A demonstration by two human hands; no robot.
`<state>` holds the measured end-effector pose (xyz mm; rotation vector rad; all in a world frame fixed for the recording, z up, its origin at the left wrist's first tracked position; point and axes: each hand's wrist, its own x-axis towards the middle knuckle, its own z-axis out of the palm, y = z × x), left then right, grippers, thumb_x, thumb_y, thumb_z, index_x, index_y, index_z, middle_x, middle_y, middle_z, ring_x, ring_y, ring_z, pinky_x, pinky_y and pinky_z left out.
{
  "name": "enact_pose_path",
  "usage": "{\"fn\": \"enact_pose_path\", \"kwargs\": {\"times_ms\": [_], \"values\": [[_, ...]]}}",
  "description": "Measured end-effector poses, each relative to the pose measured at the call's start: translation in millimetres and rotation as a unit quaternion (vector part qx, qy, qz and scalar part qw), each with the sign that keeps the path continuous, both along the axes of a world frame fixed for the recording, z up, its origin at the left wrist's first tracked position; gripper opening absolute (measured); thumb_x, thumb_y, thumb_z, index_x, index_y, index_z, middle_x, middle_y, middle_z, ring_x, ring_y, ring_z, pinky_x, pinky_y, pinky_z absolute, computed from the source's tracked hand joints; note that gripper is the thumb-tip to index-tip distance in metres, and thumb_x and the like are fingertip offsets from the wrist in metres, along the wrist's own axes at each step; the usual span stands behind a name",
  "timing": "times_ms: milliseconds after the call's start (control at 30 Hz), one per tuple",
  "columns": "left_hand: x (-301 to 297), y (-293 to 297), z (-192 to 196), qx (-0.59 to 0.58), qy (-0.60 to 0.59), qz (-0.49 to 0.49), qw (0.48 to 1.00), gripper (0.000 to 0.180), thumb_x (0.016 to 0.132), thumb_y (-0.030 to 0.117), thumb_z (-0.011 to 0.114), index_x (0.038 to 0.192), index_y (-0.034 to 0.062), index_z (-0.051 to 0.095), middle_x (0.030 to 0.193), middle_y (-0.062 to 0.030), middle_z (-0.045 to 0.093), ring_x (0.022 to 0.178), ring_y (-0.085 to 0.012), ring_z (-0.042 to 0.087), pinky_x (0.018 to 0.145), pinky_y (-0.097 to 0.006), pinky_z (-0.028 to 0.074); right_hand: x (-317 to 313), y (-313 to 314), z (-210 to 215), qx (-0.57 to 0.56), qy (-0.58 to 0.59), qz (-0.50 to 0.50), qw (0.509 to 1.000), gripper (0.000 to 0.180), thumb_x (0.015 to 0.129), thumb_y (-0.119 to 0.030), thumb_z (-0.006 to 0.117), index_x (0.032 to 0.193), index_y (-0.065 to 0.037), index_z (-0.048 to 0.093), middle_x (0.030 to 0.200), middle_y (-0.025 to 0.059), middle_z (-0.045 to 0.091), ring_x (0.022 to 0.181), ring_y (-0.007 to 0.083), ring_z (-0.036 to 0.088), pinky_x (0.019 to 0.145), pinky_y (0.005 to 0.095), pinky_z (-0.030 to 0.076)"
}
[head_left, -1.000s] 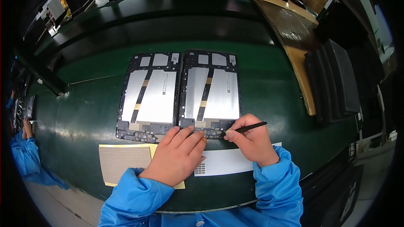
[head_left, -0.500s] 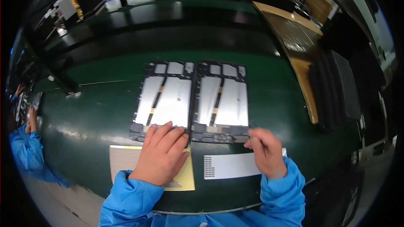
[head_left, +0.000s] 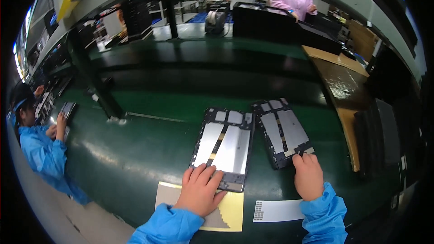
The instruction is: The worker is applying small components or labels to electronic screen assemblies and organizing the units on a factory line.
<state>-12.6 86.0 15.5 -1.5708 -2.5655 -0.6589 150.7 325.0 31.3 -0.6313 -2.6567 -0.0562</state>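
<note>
Two open tablet bodies, with dark frames and silvery inner plates, lie on the green bench. My left hand [head_left: 201, 190] rests with spread fingers on the lower end of the left tablet body [head_left: 235, 147]. Its heel is over a yellow sheet with grey-brown strips [head_left: 233, 210]. The right tablet body [head_left: 291, 129] lies slanted, apart from the left one at its lower end. My right hand [head_left: 309, 176] is closed at its lower edge, fingers curled against it; the fingertips are partly hidden. A white label sheet with small dark marks [head_left: 278, 211] lies partly under my right wrist.
A cardboard piece [head_left: 332, 81] stretches along the right side, beside a stack of black foam-like trays [head_left: 375, 126]. A dark green post [head_left: 92, 74] rises at the left. Farther left, a co-worker in blue [head_left: 43, 149] handles a similar device. Another person in pink [head_left: 289, 0] is at the back.
The view has tilted up and shifted left. The right tablet body, earlier parallel to the left one, is now turned askew with its lower end swung right. My right hand has moved onto its lower edge.
</note>
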Motion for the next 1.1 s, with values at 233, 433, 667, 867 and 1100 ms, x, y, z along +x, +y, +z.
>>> {"fn": "enact_pose_path", "kwargs": {"times_ms": [233,433,667,867,1100], "values": [[-2.1,-3.0,-6.0,-0.005,-0.009,-0.006,1.0,0.054,0.068,0.027,0.074,0.115,0.0058,0.056,0.121,-0.0145,0.05,0.119,-0.0382,0.041,0.1,-0.055,0.025,-30.5,-10.5,-0.9,-0.094,-0.022,-0.064,0.993,0.03,0.071,-0.022,0.073,0.088,-0.007,0.054,0.083,0.0142,0.058,0.072,0.0358,0.059,0.063,0.0444,0.05],[-3.7,0.0,-3.1,-0.013,-0.017,0.0,1.0,0.053,0.067,0.022,0.074,0.113,0.0039,0.056,0.12,-0.0148,0.051,0.117,-0.0384,0.042,0.1,-0.055,0.025,-60.6,40.2,-19.8,-0.071,0.066,-0.094,0.991,0.018,0.071,0.003,0.054,0.086,-0.006,0.053,0.084,0.0162,0.057,0.08,0.0381,0.057,0.069,0.0462,0.048],[-1.8,2.8,-4.6,0.016,0.012,-0.001,1.0,0.05,0.068,0.022,0.072,0.111,0.0037,0.055,0.116,-0.0166,0.051,0.113,-0.0366,0.044,0.098,-0.052,0.03,-94.0,96.3,-46.9,-0.145,0.196,-0.083,0.966,0.021,0.077,0.005,0.048,0.095,-0.005,0.053,0.087,0.0208,0.056,0.087,0.0435,0.054,0.072,0.0465,0.045],[-4.5,0.0,-9.8,-0.001,0.029,-0.003,1.0,0.054,0.068,0.023,0.073,0.116,0.0046,0.055,0.118,-0.0157,0.051,0.113,-0.0359,0.044,0.096,-0.052,0.029,-84.5,71.5,-19.6,-0.121,0.136,-0.021,0.983,0.011,0.077,0.002,0.051,0.086,-0.004,0.053,0.083,0.0186,0.055,0.081,0.0393,0.054,0.07,0.0456,0.044],[-0.2,-5.8,-12.4,0.007,0.01,0.003,1.0,0.055,0.069,0.023,0.074,0.117,0.0063,0.054,0.121,-0.0148,0.051,0.118,-0.0346,0.043,0.1,-0.052,0.026,27.7,-46.0,21.4,-0.338,-0.074,0.196,0.918,0.016,0.076,-0.003,0.059,0.091,-0.006,0.059,0.083,0.0134,0.058,0.086,0.0322,0.057,0.075,0.039,0.048]]}}
